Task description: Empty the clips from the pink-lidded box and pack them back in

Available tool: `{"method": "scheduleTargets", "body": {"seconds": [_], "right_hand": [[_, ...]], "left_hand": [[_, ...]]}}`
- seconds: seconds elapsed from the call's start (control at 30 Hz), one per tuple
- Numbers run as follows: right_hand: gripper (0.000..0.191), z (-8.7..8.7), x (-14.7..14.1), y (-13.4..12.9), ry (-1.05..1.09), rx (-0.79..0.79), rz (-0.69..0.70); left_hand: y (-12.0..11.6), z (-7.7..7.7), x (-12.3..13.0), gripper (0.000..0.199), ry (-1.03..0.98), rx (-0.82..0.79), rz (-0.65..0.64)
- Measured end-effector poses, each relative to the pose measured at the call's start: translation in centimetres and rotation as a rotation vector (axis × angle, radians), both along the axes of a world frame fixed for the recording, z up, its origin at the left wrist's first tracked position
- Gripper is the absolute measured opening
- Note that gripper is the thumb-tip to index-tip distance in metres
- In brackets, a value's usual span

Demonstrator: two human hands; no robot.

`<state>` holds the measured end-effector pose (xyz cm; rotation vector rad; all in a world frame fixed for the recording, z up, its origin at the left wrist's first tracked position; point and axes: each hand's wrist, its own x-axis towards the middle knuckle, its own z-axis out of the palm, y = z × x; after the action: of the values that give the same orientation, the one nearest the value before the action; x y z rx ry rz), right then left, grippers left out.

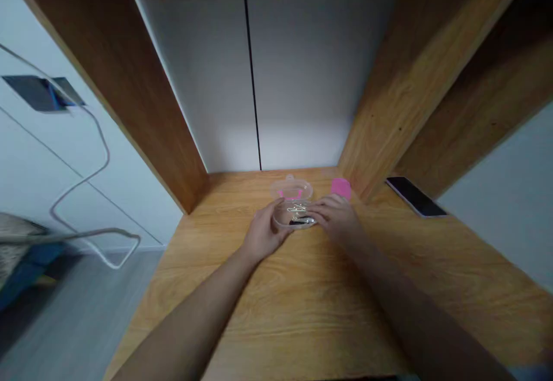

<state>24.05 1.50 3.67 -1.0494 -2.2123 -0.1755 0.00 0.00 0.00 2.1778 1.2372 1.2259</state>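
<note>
A clear plastic case (281, 215) lies on the wooden desk, its lid (306, 189) folded back toward the wall. Inside the case are small metal pieces (296, 208) and a dark item (295, 222), too small to name. My left hand (264, 231) grips the case's left side, thumb at the near edge and fingers at the far edge. My right hand (336, 217) is at the case's right side, its fingers bent over the rim by a shiny piece. Whether those fingers hold anything is hidden. A pink piece (341, 188) rests just behind my right hand.
A dark-screened phone (415, 196) lies on the desk (259, 323) to the right. Wooden uprights (190, 188) stand at both sides, with a white wall panel (298, 93) behind. A white cable (106, 156) hangs at the left.
</note>
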Motion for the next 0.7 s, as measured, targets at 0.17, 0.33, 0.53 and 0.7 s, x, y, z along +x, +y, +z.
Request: {"method": "scheduleTargets", "body": {"seconds": [0.17, 0.33, 0.53, 0.7], "right_hand": [[0.007, 0.4, 0.0, -0.1, -0.037, -0.038, 0.054], [0.005, 0.3, 0.3, 0.2, -0.031, -0.062, 0.044], [0.018, 0.4, 2.3, 1.1, 0.102, 0.008, -0.101], [0.023, -0.9, 5.4, 2.6, 0.070, -0.045, -0.408]], "left_hand": [[-0.2, 0.2, 0.0, 0.079, 0.017, 0.000, -0.010], [-0.3, 0.4, -0.1, 0.082, 0.035, -0.011, -0.012], [-0.1, 0.4, -0.1, 0.081, -0.012, -0.054, 0.013], [0.1, 0.1, -0.2, 0.080, -0.057, -0.076, 0.063]]}}
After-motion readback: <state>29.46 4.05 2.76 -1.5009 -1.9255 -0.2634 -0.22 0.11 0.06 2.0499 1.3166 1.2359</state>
